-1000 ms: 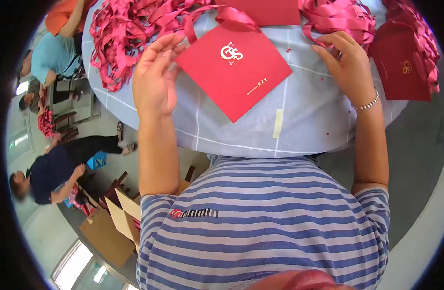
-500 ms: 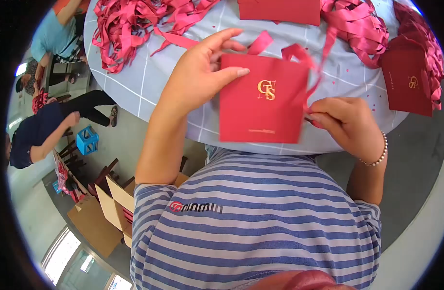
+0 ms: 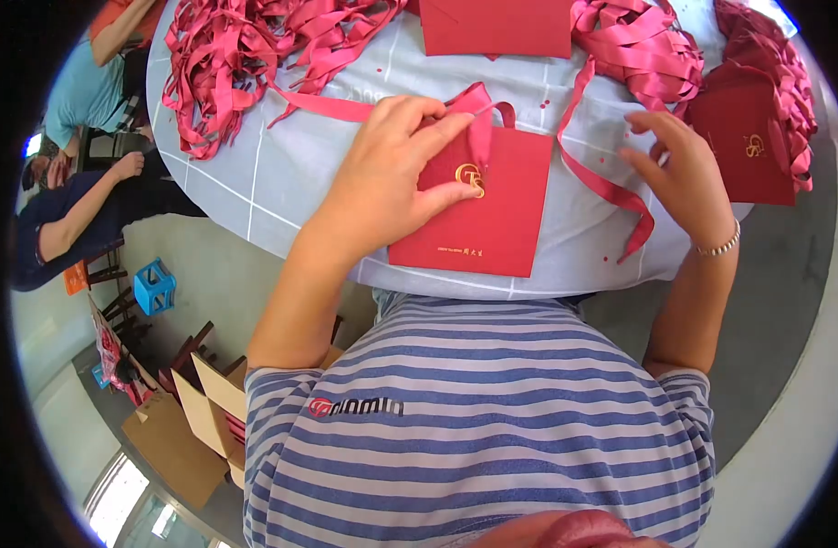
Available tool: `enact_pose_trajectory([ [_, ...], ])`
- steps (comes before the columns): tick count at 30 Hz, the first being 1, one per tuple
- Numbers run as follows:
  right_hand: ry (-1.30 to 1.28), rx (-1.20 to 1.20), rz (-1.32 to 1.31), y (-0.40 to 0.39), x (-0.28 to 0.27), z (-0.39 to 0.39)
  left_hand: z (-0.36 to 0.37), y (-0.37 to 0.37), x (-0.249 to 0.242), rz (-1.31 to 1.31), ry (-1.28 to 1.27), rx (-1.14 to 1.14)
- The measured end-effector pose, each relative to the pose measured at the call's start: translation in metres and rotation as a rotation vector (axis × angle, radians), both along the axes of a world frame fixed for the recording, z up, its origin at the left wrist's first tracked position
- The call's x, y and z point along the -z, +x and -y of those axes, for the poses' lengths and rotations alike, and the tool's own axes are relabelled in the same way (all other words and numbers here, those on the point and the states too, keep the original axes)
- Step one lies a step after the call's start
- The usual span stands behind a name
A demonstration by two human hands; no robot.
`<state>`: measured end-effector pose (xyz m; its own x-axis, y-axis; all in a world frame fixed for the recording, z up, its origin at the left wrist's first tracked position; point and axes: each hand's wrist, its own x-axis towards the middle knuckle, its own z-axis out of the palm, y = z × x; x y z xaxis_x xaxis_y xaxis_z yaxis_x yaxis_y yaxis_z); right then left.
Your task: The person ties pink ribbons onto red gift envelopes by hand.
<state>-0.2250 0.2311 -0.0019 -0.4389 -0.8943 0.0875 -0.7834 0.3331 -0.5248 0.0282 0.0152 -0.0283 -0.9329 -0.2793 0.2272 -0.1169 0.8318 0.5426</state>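
Observation:
A red paper bag [image 3: 492, 219] with a gold logo lies at the table's near edge, a pink ribbon loop [image 3: 479, 123] at its top. My left hand [image 3: 405, 164] is over the bag's left side, thumb on the logo and fingers bent at the ribbon; it grips the ribbon. My right hand [image 3: 670, 164] is raised to the right of the bag, fingers apart, holding nothing. Between the bag and my right hand a loose ribbon [image 3: 611, 190] hangs down over the cloth.
Ribbon heaps lie at the table's back left [image 3: 218, 73] and back right [image 3: 638, 55]. More red bags lie at the back [image 3: 497, 27] and right [image 3: 738, 137]. Left, two people, a blue stool [image 3: 154, 286] and an open cardboard box [image 3: 204, 402] are beyond the table.
The bag has shifted left and its ribbon loop now lies over its top. My right hand has let go of the ribbon, moved up and opened. My left hand has moved down slightly.

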Motion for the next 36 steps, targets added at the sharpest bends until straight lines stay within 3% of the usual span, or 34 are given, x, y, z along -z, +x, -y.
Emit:
enact_pose_trajectory([
  [3, -0.010, 0.137, 0.146, -0.005, 0.012, 0.029, -0.008, -0.002, 0.001, 0.053, -0.007, -0.024],
  [5, -0.032, 0.144, 0.056, -0.012, 0.022, 0.056, -0.012, -0.004, 0.002, 0.048, -0.011, -0.066],
  [7, 0.114, 0.285, -0.200, -0.009, 0.025, 0.077, -0.016, -0.006, 0.004, 0.024, -0.028, -0.065],
  [9, 0.157, 0.316, -0.209, -0.012, 0.030, 0.085, -0.024, -0.007, 0.005, -0.042, -0.043, -0.078],
  [11, -0.088, 0.170, -0.172, -0.023, 0.050, 0.084, -0.029, -0.006, 0.002, -0.045, -0.025, -0.106],
  [17, -0.218, -0.073, 0.176, 0.027, 0.001, 0.057, -0.025, -0.001, 0.003, -0.040, 0.047, -0.174],
  [20, -0.175, -0.377, 0.423, 0.054, -0.015, 0.046, -0.031, -0.006, 0.003, -0.078, 0.114, -0.144],
  [21, -0.184, -0.541, 0.275, 0.054, -0.007, 0.048, -0.033, -0.007, 0.004, -0.103, 0.153, -0.119],
  [25, -0.178, -0.305, 0.496, 0.056, 0.008, 0.052, -0.042, -0.005, 0.000, -0.078, 0.195, -0.078],
  [27, -0.457, -0.311, 0.222, 0.043, 0.030, 0.064, -0.044, -0.002, 0.002, -0.086, 0.225, -0.055],
  [29, -0.452, -0.243, 0.111, 0.041, 0.026, 0.061, -0.042, 0.002, -0.001, -0.045, 0.214, -0.088],
  [31, -0.346, -0.009, 0.361, 0.046, 0.023, 0.052, -0.041, 0.004, 0.000, -0.004, 0.205, -0.117],
  [32, -0.333, -0.038, 0.566, 0.052, 0.016, 0.049, -0.040, 0.003, 0.002, -0.018, 0.211, -0.118],
  [34, -0.168, -0.094, 0.677, 0.066, 0.002, 0.039, -0.040, 0.003, 0.005, -0.026, 0.223, -0.119],
  [35, 0.005, -0.123, 0.645, 0.071, -0.006, 0.036, -0.041, 0.001, 0.006, -0.051, 0.235, -0.095],
  [36, -0.104, -0.231, 0.522, 0.076, -0.001, 0.037, -0.042, -0.001, 0.005, -0.076, 0.246, -0.071],
])
